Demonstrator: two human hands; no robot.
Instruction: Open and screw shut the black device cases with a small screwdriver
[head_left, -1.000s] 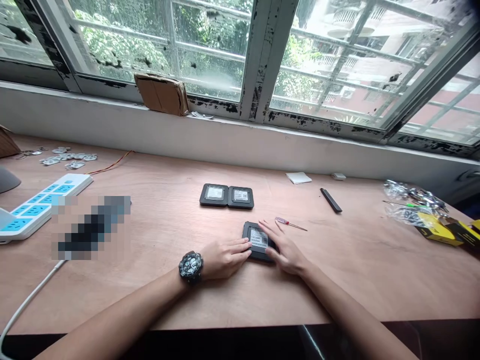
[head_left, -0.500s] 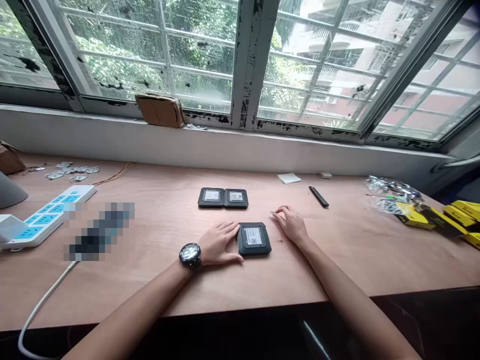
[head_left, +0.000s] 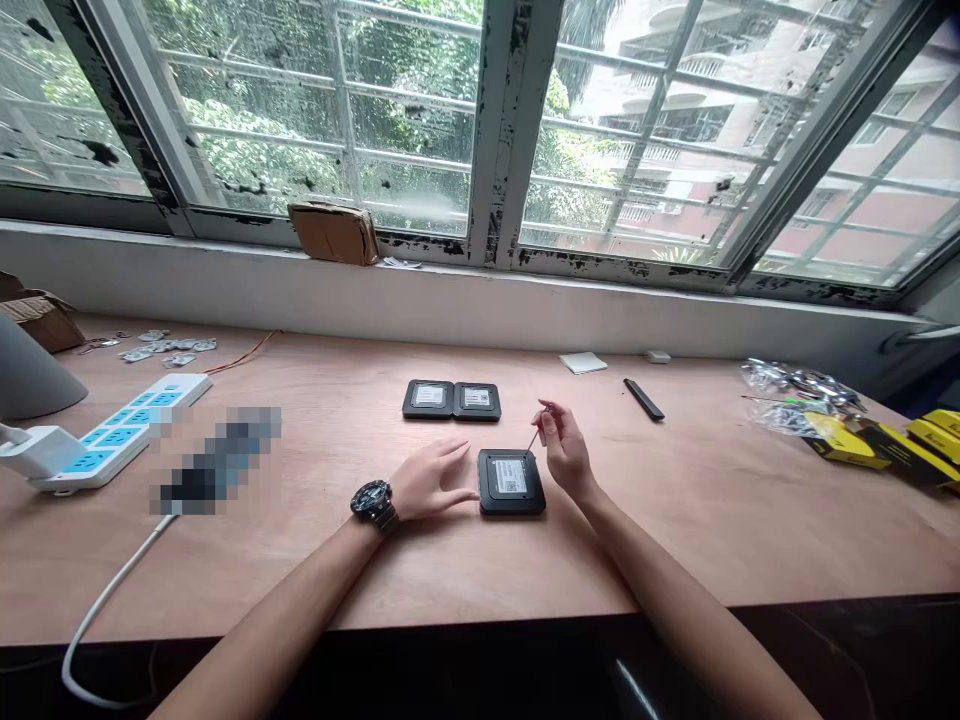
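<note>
A square black device [head_left: 511,482] with a white barcode label lies flat near the middle of the table. Its left edge is by the thumb of my left hand [head_left: 429,480], which is open with fingers stretched out on the tabletop; a black watch is on that wrist. My right hand [head_left: 568,450] is closed in a pinch on a small screwdriver [head_left: 533,440], whose thin shaft slants down to the device's upper right corner. The screwdriver's handle is mostly hidden by my fingers. Farther back, two similar labelled black devices [head_left: 451,400] lie side by side.
On the left are a white power strip [head_left: 124,430], a cable [head_left: 112,590] and a grey lamp-like object [head_left: 34,370]. A black bar [head_left: 643,400] and white paper [head_left: 583,363] lie at the back right. Plastic bags [head_left: 799,395] and yellow-black boxes [head_left: 892,445] are far right.
My right hand has risen from the tabletop and moved left to the device, with the screwdriver now upright in its fingers. My left fingers have drawn back slightly from the device.
</note>
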